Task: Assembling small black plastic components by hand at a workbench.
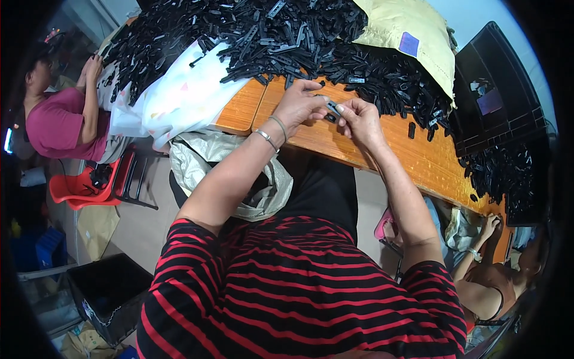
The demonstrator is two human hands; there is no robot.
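Observation:
My left hand (297, 109), with bangles on its wrist, and my right hand (362, 122) meet over the near edge of the wooden table (391, 131). Between their fingertips is a small black plastic part (332, 107), narrow and long, with a lighter bluish shine on top. Both hands pinch it, one from each side. Just beyond them lies a big heap of similar black parts (287, 42), spread over the far side of the table. A lone black piece (411, 130) rests on the wood to the right.
A white plastic sheet (185, 96) drapes over the table's left part. A yellowish sack (412, 27) lies on the heap, beside a large black bin (496, 90). An open woven bag (263, 191) hangs at my lap. Co-workers sit at left (66, 119) and right (490, 287).

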